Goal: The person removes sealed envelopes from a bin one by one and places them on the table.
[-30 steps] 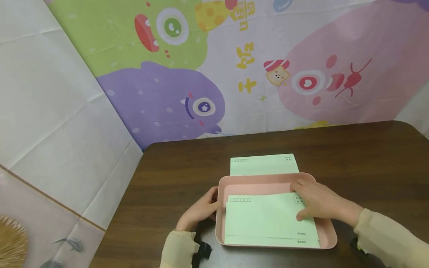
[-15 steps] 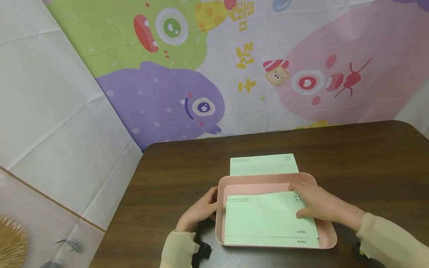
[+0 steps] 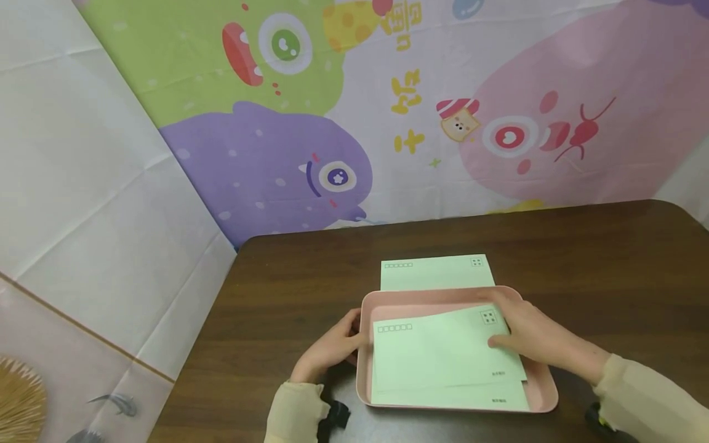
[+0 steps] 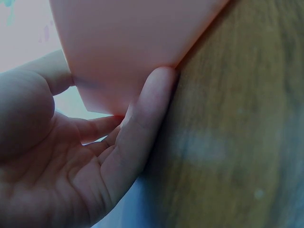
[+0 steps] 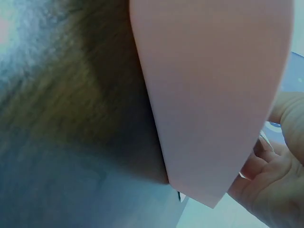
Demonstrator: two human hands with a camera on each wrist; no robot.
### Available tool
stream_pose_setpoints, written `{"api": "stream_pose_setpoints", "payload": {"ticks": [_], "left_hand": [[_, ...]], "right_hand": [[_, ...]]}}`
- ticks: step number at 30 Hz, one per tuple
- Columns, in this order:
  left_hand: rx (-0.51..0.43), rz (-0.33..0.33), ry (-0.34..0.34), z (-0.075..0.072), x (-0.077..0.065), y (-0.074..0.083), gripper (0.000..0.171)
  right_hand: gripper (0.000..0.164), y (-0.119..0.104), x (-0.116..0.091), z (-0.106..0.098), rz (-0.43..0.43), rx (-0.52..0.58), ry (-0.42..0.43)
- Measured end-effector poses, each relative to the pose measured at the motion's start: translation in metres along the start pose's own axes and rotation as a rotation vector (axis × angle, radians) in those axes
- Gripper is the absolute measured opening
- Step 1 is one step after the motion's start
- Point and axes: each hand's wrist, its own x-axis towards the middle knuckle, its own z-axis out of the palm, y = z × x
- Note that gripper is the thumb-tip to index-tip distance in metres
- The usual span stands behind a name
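A shallow pink tray (image 3: 548,389) stands on the table with pale green envelopes in it. My left hand (image 3: 331,346) holds the tray's left side, thumb at the rim; in the left wrist view its fingers (image 4: 151,97) press the outer wall. With my right hand (image 3: 536,332) I pinch the right edge of the top envelope (image 3: 437,347), thumb on its face, fingers behind. That end is raised, so the envelope lies tilted over another envelope (image 3: 443,397). In the right wrist view the tray wall (image 5: 209,71) hides most of the envelope.
Another green envelope (image 3: 434,275) lies on the dark wooden table (image 3: 288,295) behind the tray, partly covered by it. A cartoon-printed cloth (image 3: 410,184) hangs along the table's back edge. White panels (image 3: 111,154) stand at the left.
My right hand has lifted the top envelope's right end up and away from the envelope below, tilting it. The left hand and the tray have stayed in place.
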Motion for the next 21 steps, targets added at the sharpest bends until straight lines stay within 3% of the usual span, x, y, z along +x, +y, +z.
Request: {"api": "stream_pose_setpoints", "payload": {"ticks": [9,21], "left_hand": [[0.018,0.0,0.013,0.0004,0.0002,0.0008,0.055],[0.044,-0.006,0.028,0.0006,0.0008,0.0026,0.054]], "right_hand": [[0.067,0.0016,0.0021,-0.0012,0.126,0.145,0.041],[0.055,0.0029,0.0017,0.0002,0.133,0.138,0.115]]}}
